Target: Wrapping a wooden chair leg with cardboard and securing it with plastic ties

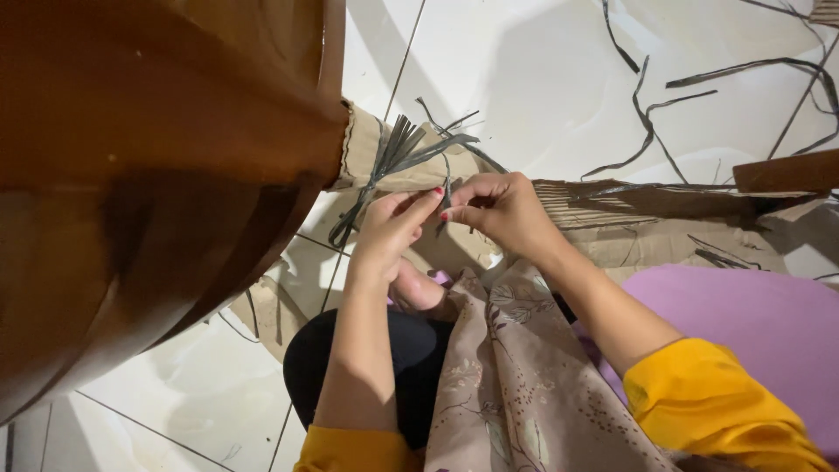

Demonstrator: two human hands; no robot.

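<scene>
Left hand (389, 229) at centre frame, fingers bent and pinched together at the tips, right hand (500, 210) just beside it, fingertips meeting the left's, both forearms bare, rising from the lower edge, yellow sleeves pushed up

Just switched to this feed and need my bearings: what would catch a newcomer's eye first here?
The big glossy brown wooden furniture piece fills the left half, its end wrapped in cardboard. At centre, the left hand and right hand pinch dark plastic strapping bound around that cardboard. Loose strips lie scattered on the white tiled floor, upper right.
</scene>
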